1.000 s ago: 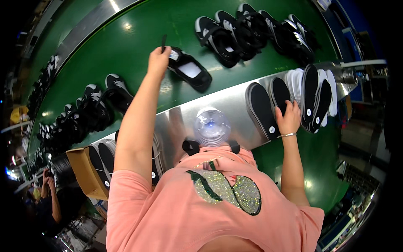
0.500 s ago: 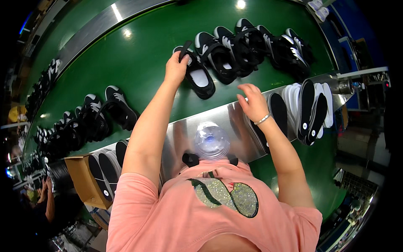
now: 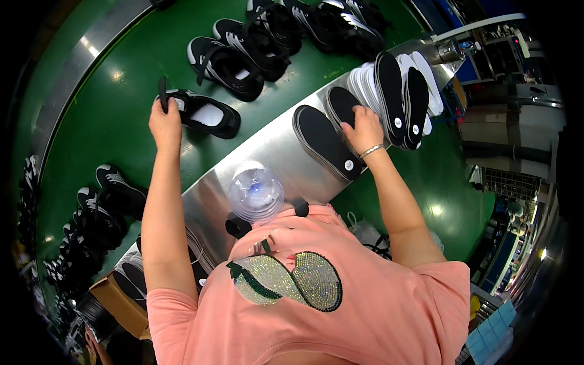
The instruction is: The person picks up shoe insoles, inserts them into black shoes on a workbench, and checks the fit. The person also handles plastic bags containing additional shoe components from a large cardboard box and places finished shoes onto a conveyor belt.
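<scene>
At the left, my left hand is closed on the front of a black shoe, by its dark strap. A pale inner sole shows through the shoe's opening, and its heel points right. On the metal ledge, my right hand has its thumb and fingers around the lower part of a black insole, which lies on a stack. Another stack of black insoles sits just left of that hand. A bracelet circles my right wrist.
More black shoes stand in a row on the green surface. White insoles and other black ones are stacked to the right. A clear round plastic object is before my chest. A cardboard box holds insoles lower left.
My view has swung to the right. My right hand has come down onto the black insole from above the ledge. The shoe in my left hand has turned more sideways, away from the row.
</scene>
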The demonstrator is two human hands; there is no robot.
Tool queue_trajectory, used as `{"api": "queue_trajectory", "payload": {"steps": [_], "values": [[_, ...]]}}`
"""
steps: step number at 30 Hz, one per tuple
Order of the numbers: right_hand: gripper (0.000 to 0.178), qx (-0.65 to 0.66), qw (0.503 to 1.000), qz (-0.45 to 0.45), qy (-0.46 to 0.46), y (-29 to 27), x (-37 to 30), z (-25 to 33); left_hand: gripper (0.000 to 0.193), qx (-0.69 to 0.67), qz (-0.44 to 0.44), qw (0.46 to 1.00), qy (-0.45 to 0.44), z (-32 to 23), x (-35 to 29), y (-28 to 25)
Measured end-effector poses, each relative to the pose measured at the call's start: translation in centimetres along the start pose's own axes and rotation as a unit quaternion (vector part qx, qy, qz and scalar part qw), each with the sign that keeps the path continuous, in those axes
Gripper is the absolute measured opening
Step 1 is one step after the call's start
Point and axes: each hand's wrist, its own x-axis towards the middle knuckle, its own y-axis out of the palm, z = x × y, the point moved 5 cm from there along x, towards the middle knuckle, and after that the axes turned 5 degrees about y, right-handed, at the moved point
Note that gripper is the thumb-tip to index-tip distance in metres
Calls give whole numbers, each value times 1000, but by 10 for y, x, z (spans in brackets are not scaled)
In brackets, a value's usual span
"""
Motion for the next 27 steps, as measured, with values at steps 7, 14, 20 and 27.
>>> {"api": "queue_trajectory", "payload": {"steps": [7, 14, 20, 27], "values": [[47, 21, 999, 41, 16, 22, -9, -35, 26, 14, 7, 1000, -8, 3, 0, -5], [51, 60, 997, 37, 32, 26, -1, -43, 27, -2, 8, 1000, -11, 1, -4, -6], [62, 88, 995, 36, 44, 29, -3, -45, 28, -17, 5, 1000, -25, 2, -5, -7], [66, 87, 995, 43, 34, 31, 1, -46, 28, -15, -1, 1000, -22, 14, -2, -6]]}}
